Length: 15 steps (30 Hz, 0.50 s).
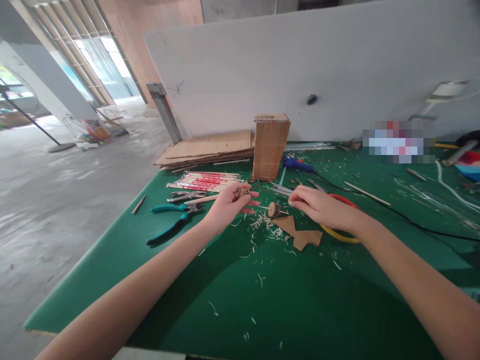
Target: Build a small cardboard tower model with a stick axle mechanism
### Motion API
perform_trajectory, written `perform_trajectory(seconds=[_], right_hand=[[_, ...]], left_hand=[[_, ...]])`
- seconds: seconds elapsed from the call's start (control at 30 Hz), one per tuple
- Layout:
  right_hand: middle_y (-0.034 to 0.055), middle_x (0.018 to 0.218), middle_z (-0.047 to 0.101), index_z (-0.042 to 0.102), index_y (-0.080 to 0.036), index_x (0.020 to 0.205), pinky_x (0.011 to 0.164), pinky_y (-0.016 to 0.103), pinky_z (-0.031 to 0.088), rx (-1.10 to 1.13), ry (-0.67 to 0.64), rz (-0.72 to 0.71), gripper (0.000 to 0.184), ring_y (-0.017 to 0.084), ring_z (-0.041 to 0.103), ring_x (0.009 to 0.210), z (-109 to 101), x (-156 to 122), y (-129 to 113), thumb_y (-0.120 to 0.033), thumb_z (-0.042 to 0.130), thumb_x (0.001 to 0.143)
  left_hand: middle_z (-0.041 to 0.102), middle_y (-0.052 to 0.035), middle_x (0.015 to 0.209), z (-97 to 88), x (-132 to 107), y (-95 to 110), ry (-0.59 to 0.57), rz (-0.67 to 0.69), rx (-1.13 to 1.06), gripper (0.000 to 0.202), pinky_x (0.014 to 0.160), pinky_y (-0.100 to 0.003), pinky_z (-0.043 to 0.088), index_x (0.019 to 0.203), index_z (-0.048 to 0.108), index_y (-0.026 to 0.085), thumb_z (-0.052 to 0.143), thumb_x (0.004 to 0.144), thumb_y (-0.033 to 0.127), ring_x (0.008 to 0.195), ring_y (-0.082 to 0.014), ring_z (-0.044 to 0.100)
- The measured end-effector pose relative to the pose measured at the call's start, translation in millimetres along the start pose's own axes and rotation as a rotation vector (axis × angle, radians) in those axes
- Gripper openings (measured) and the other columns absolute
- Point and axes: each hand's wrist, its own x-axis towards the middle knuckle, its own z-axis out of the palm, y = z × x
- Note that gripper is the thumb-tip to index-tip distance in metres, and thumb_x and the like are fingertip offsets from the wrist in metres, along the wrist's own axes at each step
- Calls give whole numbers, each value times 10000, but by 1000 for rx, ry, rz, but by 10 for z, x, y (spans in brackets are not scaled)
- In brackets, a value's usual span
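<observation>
Cardboard [244, 192] sits gripped in the left hand's [233, 204] fingers; the right hand's [314, 205] fingers press together over scissors [341, 237], anything between them indistinct, near a wheel [274, 210].

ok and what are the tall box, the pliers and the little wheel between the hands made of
Tall box: seems to be cardboard, from its plain brown, dull sides and rough-looking top edge.
Pliers: the grey head looks like metal, probably steel; the smooth teal handles could be plastic or rubber.
Little wheel: likely cardboard discs, judging by the matte brown colour and layered rim, though wood isn't ruled out.
</observation>
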Motion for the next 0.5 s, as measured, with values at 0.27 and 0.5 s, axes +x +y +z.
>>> perform_trajectory(seconds=[0.27,0.5], right_hand=[[-28,664,534,373,-265,834,502,294,465,680,685,67,136,117,527,488,19,3,-372,-369,424,905],[37,849,650,410,-235,935,616,288,547,363,556,-171,111,154,674,744,380,-126,-637,-211,492,865]], left_hand=[[655,-81,931,63,-23,-11,-41,-37,57,244,745,-347,563,1081,495,124,516,841,87,833,-169,677],[667,-109,947,134,-72,-14,-105,-98,102,179,757,-336,553,1049,483,111,496,872,124,846,-169,681]])
